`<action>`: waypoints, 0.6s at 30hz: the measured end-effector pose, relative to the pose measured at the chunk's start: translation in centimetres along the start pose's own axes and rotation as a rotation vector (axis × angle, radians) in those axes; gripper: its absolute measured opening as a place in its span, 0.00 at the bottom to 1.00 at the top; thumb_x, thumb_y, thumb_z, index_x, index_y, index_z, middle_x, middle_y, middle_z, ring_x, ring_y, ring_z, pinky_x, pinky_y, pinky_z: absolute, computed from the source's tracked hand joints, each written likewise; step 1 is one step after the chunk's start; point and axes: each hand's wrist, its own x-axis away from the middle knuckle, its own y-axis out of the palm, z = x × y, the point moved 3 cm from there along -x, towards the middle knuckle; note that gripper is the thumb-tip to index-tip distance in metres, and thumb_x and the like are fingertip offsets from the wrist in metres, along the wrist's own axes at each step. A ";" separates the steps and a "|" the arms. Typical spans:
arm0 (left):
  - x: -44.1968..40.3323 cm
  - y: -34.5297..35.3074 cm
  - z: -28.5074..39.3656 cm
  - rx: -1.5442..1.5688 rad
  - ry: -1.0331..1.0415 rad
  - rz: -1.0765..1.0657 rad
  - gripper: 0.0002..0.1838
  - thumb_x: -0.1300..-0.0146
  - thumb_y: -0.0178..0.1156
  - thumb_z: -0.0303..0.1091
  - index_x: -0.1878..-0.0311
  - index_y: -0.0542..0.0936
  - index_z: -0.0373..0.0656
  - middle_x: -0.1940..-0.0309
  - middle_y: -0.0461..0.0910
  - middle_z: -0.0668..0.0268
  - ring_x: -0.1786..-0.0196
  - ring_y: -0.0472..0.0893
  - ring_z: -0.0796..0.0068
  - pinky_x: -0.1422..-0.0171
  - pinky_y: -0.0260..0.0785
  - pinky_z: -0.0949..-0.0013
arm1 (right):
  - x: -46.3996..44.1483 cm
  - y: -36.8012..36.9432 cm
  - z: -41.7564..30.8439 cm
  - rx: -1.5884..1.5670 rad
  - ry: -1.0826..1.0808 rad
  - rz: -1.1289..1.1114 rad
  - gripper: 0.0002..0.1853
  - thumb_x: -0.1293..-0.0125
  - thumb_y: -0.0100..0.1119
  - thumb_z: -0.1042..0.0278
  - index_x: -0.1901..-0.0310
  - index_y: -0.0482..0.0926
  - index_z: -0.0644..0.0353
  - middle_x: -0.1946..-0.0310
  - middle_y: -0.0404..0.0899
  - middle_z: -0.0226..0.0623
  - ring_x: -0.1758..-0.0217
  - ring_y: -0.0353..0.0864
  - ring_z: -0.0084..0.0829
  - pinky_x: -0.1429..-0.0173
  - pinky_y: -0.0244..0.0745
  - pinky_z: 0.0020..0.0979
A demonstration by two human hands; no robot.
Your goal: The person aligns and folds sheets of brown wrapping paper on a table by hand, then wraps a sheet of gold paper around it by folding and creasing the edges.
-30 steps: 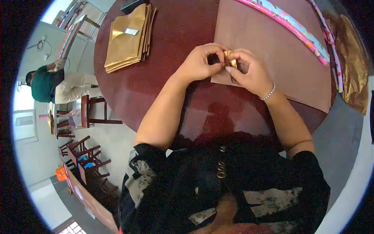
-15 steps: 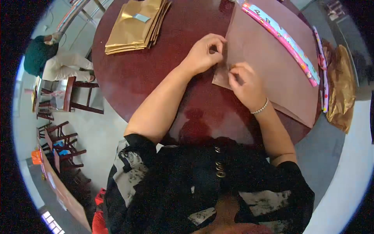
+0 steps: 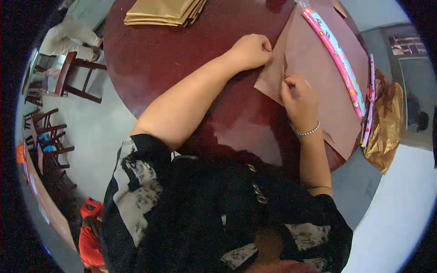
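Note:
A thin pinkish-brown sheet (image 3: 314, 68) lies on the round dark red table (image 3: 182, 59), with layers overlapping along its left side. My left hand (image 3: 252, 52) is closed at the sheet's left edge, thumb and forefinger pinched together. Lower and to the right, my right hand (image 3: 300, 100) pinches the edge of the upper layer, the other fingers curled. A long pink and light blue patterned wrapped roll (image 3: 334, 57) rests on the sheet's right part.
Folded gold sheets (image 3: 164, 11) are stacked at the table's far left. A slim patterned roll (image 3: 369, 102) and crumpled gold material (image 3: 387, 123) are at the right edge. Wooden stools (image 3: 75, 77) and a person in light trousers (image 3: 68, 38) are at the left.
The view has shifted, so the table appears turned and the gold stack higher. A gap between the sheet's layers shows more widely near my hands, which remain at its edges.

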 end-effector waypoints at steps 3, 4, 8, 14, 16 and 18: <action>0.1 0.1 0.4 -0.090 0.069 -0.022 0.10 0.42 0.63 0.35 0.64 0.81 0.37 0.73 0.83 0.62 0.71 0.81 0.73 0.62 0.74 0.67 | 0.4 0.3 0.7 -0.065 0.155 -0.025 0.06 0.39 0.61 0.75 0.61 0.79 0.64 0.64 0.82 0.42 0.61 0.82 0.37 0.56 0.76 0.33; 0.0 0.3 0.1 -0.082 0.064 -0.021 0.10 0.42 0.63 0.35 0.64 0.81 0.37 0.73 0.83 0.62 0.71 0.81 0.73 0.62 0.74 0.67 | 0.6 0.5 1.3 -0.133 0.277 -0.019 0.06 0.38 0.60 0.75 0.59 0.79 0.64 0.63 0.81 0.42 0.61 0.82 0.36 0.56 0.76 0.32; -0.3 0.7 -0.6 0.001 0.043 -0.018 0.10 0.42 0.64 0.36 0.64 0.82 0.38 0.72 0.83 0.60 0.69 0.82 0.69 0.60 0.74 0.65 | 0.7 0.5 2.8 -0.143 0.122 0.035 0.06 0.35 0.55 0.77 0.58 0.80 0.64 0.61 0.81 0.43 0.59 0.81 0.33 0.56 0.76 0.30; 0.0 0.4 0.2 -0.083 0.057 -0.048 0.11 0.42 0.63 0.40 0.63 0.84 0.42 0.70 0.84 0.58 0.65 0.83 0.63 0.56 0.74 0.62 | 0.5 1.8 -0.4 -0.010 -0.079 -0.117 0.09 0.45 0.66 0.74 0.61 0.81 0.62 0.63 0.78 0.41 0.62 0.80 0.36 0.61 0.75 0.30; -0.1 0.4 0.1 -0.099 0.074 -0.034 0.11 0.42 0.63 0.40 0.63 0.84 0.43 0.70 0.84 0.58 0.64 0.83 0.62 0.56 0.74 0.62 | 0.5 2.5 -0.5 0.035 -0.057 -0.149 0.09 0.46 0.67 0.72 0.62 0.81 0.62 0.64 0.79 0.40 0.62 0.80 0.37 0.61 0.75 0.31; -0.1 0.5 0.0 -0.039 0.068 -0.044 0.12 0.48 0.60 0.40 0.68 0.84 0.42 0.70 0.82 0.53 0.64 0.82 0.53 0.57 0.74 0.57 | 0.5 2.9 -0.5 0.083 -0.037 -0.180 0.10 0.46 0.68 0.71 0.63 0.81 0.62 0.64 0.79 0.40 0.63 0.80 0.37 0.62 0.75 0.32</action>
